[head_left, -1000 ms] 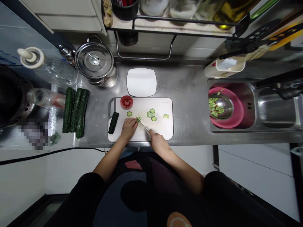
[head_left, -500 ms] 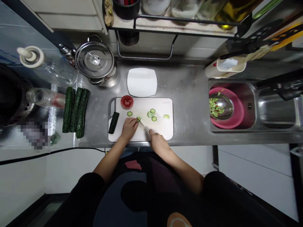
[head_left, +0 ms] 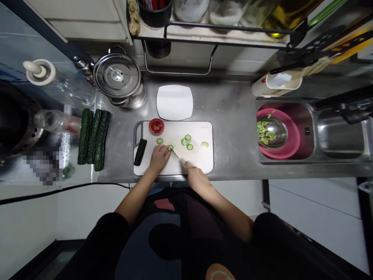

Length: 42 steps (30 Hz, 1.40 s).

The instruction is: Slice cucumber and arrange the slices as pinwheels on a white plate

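My left hand (head_left: 159,158) lies curled on the white cutting board (head_left: 201,159), fingers closed on a short cucumber piece (head_left: 170,147). My right hand (head_left: 196,177) grips a knife (head_left: 178,157) whose blade slants up to that piece. Several cucumber slices (head_left: 186,141) lie on the board to the right. A tomato half (head_left: 156,126) sits at the board's far left corner and a dark cucumber end (head_left: 140,152) lies by its left edge.
Three whole cucumbers (head_left: 93,139) lie on the steel counter at the left. A lidded pot (head_left: 118,79) and a white plate (head_left: 174,102) stand behind the board. A pink basin (head_left: 288,134) with a metal bowl of greens sits in the sink at the right.
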Each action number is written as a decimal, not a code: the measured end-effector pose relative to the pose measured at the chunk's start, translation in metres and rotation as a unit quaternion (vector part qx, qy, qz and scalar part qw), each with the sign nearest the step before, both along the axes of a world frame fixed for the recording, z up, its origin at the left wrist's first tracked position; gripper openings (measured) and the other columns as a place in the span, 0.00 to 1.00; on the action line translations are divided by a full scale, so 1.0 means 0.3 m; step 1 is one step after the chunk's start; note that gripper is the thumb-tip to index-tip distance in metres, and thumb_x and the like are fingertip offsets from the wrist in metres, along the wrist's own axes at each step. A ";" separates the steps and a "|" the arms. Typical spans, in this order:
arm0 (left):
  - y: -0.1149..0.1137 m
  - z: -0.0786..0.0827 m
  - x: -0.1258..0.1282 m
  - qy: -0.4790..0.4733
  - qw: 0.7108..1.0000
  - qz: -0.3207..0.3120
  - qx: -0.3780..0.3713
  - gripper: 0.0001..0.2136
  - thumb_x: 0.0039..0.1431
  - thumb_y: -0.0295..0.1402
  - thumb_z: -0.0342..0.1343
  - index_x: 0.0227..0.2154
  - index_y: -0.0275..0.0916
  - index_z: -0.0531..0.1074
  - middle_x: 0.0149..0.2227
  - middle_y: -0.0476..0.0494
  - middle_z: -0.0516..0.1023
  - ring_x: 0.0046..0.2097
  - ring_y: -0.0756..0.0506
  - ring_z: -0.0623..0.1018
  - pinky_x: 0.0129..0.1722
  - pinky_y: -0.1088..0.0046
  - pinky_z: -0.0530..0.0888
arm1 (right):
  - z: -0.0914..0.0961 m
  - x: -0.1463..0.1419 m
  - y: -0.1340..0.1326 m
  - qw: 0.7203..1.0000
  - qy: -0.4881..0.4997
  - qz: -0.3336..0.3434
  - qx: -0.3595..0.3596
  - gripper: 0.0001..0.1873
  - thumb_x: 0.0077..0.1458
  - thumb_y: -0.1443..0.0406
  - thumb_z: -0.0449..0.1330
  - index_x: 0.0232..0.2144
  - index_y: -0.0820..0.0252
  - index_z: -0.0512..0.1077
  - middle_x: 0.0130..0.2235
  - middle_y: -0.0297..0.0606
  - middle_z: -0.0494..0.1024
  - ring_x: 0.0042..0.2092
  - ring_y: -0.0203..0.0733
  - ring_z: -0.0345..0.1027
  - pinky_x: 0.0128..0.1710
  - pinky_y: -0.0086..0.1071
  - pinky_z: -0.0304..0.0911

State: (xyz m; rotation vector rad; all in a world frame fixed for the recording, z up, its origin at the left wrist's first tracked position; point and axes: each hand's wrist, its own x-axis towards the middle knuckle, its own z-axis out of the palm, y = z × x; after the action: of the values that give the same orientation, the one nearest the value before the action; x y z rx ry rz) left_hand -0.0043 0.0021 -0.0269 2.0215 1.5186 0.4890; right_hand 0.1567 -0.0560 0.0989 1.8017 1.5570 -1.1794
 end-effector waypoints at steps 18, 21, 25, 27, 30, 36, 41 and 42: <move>0.123 0.091 -0.017 0.018 0.988 0.117 -0.099 0.02 0.57 0.30 0.53 0.30 0.39 0.70 0.30 0.47 0.75 0.34 0.47 0.74 0.38 0.71 0.70 | -0.004 0.100 -0.054 0.999 -0.026 -0.038 0.007 0.29 0.53 0.79 0.45 0.56 0.60 0.61 0.38 0.45 0.76 0.44 0.46 0.72 0.36 0.28 0.59; 0.143 0.085 -0.041 0.056 0.994 0.092 -0.037 0.04 0.57 0.26 0.52 0.31 0.39 0.71 0.34 0.42 0.75 0.39 0.44 0.74 0.42 0.67 0.70 | -0.008 0.101 -0.060 0.999 -0.026 -0.040 0.010 0.28 0.53 0.78 0.45 0.56 0.60 0.61 0.38 0.45 0.76 0.43 0.47 0.72 0.35 0.29 0.59; 0.147 0.083 0.012 0.046 0.998 0.036 0.015 0.08 0.58 0.25 0.51 0.36 0.38 0.73 0.41 0.39 0.72 0.46 0.42 0.72 0.48 0.65 0.69 | -0.001 0.104 -0.064 0.999 -0.023 -0.035 0.009 0.28 0.53 0.78 0.45 0.56 0.60 0.61 0.38 0.46 0.76 0.43 0.47 0.72 0.35 0.30 0.60; 0.154 0.082 0.068 0.022 0.999 -0.022 -0.007 0.08 0.58 0.25 0.52 0.38 0.38 0.74 0.41 0.41 0.72 0.46 0.43 0.72 0.49 0.66 0.70 | 0.004 0.106 -0.064 0.999 -0.026 -0.035 0.007 0.28 0.53 0.78 0.45 0.55 0.60 0.62 0.38 0.46 0.76 0.43 0.47 0.72 0.36 0.29 0.60; 0.174 0.074 0.150 0.002 0.993 -0.103 -0.054 0.09 0.55 0.26 0.56 0.39 0.40 0.75 0.40 0.43 0.72 0.46 0.43 0.71 0.49 0.66 0.70 | 0.008 0.109 -0.066 0.999 -0.032 -0.037 0.004 0.26 0.53 0.78 0.45 0.53 0.60 0.62 0.38 0.45 0.76 0.42 0.47 0.72 0.36 0.29 0.59; 0.196 0.067 0.205 0.004 0.989 -0.101 -0.104 0.07 0.52 0.25 0.58 0.34 0.39 0.76 0.39 0.43 0.72 0.46 0.43 0.71 0.48 0.66 0.71 | 0.001 0.113 -0.075 0.999 -0.031 -0.044 0.008 0.25 0.53 0.78 0.45 0.52 0.61 0.63 0.38 0.45 0.76 0.41 0.46 0.72 0.35 0.28 0.59; 0.182 0.097 0.213 -0.027 0.986 -0.085 -0.140 0.04 0.52 0.24 0.57 0.28 0.38 0.73 0.34 0.46 0.74 0.41 0.46 0.73 0.44 0.70 0.71 | 0.001 0.119 -0.076 0.998 -0.030 -0.053 -0.003 0.26 0.53 0.78 0.46 0.53 0.61 0.62 0.38 0.45 0.76 0.41 0.45 0.72 0.36 0.28 0.58; 0.176 0.104 0.211 -0.038 0.984 -0.072 -0.161 0.03 0.52 0.24 0.57 0.28 0.38 0.73 0.33 0.47 0.74 0.39 0.47 0.74 0.43 0.71 0.71 | 0.003 0.120 -0.076 0.998 -0.028 -0.054 -0.004 0.26 0.53 0.78 0.46 0.53 0.61 0.62 0.38 0.45 0.76 0.41 0.45 0.71 0.36 0.28 0.58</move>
State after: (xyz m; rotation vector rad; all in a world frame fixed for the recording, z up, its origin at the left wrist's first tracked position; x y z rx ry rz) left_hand 0.0591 0.0551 0.0042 1.8217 1.3007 0.2403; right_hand 0.1927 -0.0788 0.0998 1.9187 1.4380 -1.1706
